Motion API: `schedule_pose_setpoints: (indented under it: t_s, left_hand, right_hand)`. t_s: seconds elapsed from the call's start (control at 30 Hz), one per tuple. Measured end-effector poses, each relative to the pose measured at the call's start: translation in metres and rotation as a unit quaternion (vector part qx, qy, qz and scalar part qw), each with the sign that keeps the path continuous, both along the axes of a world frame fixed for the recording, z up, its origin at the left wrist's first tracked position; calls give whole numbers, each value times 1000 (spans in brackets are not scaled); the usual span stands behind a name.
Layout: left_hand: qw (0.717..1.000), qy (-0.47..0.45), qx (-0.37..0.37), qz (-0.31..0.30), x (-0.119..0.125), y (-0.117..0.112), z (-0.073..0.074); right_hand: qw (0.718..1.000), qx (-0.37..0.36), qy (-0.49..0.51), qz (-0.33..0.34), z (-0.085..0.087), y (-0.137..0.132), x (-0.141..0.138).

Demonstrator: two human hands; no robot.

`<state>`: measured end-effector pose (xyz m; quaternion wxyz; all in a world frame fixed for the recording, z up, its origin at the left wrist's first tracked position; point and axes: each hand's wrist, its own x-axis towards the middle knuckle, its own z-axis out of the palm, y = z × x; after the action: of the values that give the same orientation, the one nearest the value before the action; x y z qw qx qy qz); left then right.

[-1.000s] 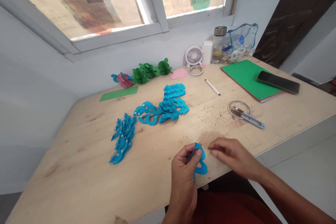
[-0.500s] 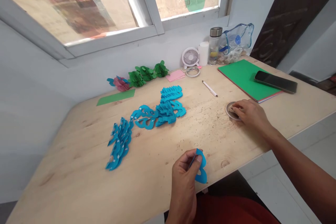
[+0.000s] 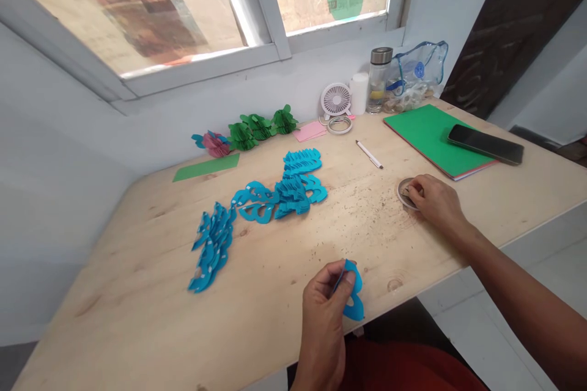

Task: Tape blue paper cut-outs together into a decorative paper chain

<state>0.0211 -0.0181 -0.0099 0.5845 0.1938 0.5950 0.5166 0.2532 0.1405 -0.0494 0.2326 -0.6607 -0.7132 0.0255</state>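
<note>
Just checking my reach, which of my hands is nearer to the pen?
Right. Your right hand is at the tape roll, to the right of the pen and slightly nearer you; your left hand, pinching blue paper, is farther off, closer to you.

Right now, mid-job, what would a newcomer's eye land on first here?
Most likely the bright blue paper cutouts, clustered from the middle of the pale wooden table toward its left side. Another blue piece stands out in the left grip, at the near edge. After those, perhaps the vivid green sheet at the right, with a dark phone lying partly on it.
</note>
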Motion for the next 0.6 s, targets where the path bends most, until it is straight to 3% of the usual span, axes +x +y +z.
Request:
schedule_pose_setpoints:
  t_s: [0.17,0.33,0.37,0.47,0.6]
  left_hand:
    - [1000,-14,0,3,0,-1,0]
    - [999,-35,-9,4,1,-1,2]
    - [999,-42,-12,2,1,0,2]
    - [998,-60,-11,-11,2,2,4]
    - [998,-65,0,-8,4,4,6]
  right_hand:
    - [996,28,78,-40,4,-2,-1]
    - [982,36,178,-42,19,-14,-6]
    - [975,20,218,-29,23,-20,-10]
    - [917,-69,393,19,34,-40,-26]
    - [884,-122,449,50,44,-71,-55]
